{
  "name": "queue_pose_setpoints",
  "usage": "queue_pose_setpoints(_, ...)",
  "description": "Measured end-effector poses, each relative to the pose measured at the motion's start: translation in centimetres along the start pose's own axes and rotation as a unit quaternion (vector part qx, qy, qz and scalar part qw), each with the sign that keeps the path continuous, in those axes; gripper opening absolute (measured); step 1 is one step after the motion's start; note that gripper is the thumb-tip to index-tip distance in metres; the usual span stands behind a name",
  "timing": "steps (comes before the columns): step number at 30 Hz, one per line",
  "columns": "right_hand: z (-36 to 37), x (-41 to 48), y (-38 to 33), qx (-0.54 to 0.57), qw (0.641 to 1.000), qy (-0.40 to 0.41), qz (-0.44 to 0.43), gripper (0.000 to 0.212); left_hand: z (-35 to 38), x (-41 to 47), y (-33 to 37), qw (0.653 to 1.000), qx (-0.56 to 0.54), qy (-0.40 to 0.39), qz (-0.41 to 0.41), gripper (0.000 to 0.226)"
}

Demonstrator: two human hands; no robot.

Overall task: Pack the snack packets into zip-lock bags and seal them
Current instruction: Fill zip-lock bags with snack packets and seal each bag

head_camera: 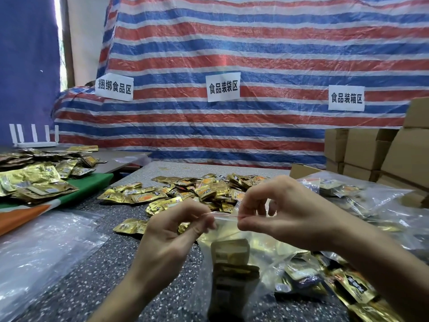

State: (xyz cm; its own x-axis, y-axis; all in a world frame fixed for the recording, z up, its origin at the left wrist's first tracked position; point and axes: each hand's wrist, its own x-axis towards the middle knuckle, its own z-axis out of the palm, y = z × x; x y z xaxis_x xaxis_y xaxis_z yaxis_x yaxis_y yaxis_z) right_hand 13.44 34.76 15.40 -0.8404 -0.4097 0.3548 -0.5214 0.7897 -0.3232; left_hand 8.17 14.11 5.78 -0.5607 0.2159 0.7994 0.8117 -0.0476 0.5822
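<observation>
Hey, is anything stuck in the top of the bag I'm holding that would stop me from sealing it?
Nothing visible does. The left hand and right hand both pinch the zip strip of the zip-lock bag, and the stretch of strip between them looks bare. The snack packets sit lower inside, below it.

Left hand (173,225) and right hand (276,209) are raised close together, fingers curled, thumbs and forefingers pinching, forearms angled inward.
</observation>
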Motion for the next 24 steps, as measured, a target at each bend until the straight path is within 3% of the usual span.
queue_pose_setpoints(6,-0.7,-0.5,1.0,0.001,1.000,0.004,0.003,0.021,-0.4,0.1,-0.2,0.999,-0.021,0.012,-0.022,0.003)
queue_pose_setpoints(11,-0.4,-0.8,1.7,0.033,0.998,0.053,0.001,0.007,-0.1,0.2,-0.2,0.998,-0.036,0.033,-0.028,0.007)
queue_pose_setpoints(24,-0.8,-2.1,3.5,0.047,0.995,0.087,0.008,0.008,-0.6,0.1,-0.5,0.996,-0.027,0.073,-0.040,0.009)
